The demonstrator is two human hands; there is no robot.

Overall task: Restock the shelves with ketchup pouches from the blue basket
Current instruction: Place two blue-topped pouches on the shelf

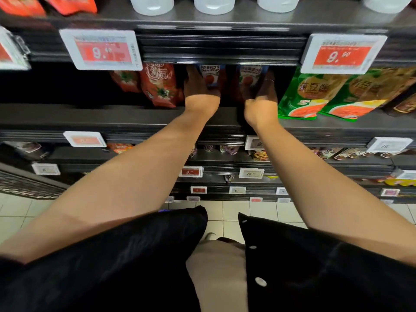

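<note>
The dark shelf point(112, 113) holds standing pouches — two green ones point(315, 95) at the right, two red ones point(157, 86) at the left, and between them two ketchup pouches point(210, 75), white-topped with a red tomato picture and "TOMATO KETCHUP" lettering. The left hand point(198, 86) has its grip round one ketchup pouch; the right hand point(263, 88) holds the other, both upright under the price rail — two red price tags point(101, 50) hang above.

Ketchup pouches point(210, 75): two, upright
Green pouches point(299, 95): two
Hands point(198, 86): two
White tubs point(151, 4): four
</note>
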